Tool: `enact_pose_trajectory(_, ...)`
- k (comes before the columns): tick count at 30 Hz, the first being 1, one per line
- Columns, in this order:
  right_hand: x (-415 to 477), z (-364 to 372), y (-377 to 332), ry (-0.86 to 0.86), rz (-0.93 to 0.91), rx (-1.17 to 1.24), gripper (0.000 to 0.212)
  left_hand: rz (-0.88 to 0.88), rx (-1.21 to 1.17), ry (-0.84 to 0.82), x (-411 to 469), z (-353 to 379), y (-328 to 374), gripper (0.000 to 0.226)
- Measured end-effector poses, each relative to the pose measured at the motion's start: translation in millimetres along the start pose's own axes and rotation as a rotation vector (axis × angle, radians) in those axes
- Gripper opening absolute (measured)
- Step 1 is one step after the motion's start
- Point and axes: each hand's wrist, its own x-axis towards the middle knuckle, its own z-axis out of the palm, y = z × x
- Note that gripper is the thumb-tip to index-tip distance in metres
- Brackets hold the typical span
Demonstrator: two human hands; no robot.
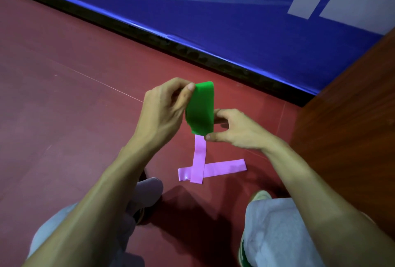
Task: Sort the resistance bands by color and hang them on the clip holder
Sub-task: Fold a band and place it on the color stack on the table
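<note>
A green resistance band [202,108] hangs folded in the air above the floor. My left hand [164,108] pinches its top end between thumb and fingers. My right hand [235,130] holds its lower right edge with thumb and fingertips. Below them two pink resistance bands lie crossed on the red floor: one pink band [224,167] lies sideways, the other pink band [198,160] runs lengthwise over it. No clip holder is in view.
I crouch on a red floor [64,96]; my knees and shoes [149,189] are at the bottom. A blue padded wall [213,21] with a black base strip runs across the back. A brown wooden panel [352,128] stands at the right.
</note>
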Motion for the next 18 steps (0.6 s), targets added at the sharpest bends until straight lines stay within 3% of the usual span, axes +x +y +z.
enact_pose_trajectory(6,3.3,2.3,3.1,0.038,0.0,-0.067,0.026,-0.041,-0.12,0.039,3.1,1.0,1.0,0.025)
enact_pose_trajectory(12,5.3,7.2,3.4,0.105,-0.014,0.015,0.013,-0.12,-0.216,0.124,5.6,-1.0,-1.8,0.025)
enact_pose_trajectory(18,6.5,6.2,2.2,0.11,-0.023,0.052,0.015,-0.296,-0.407,0.229,8.9,-0.7,-4.6,0.02)
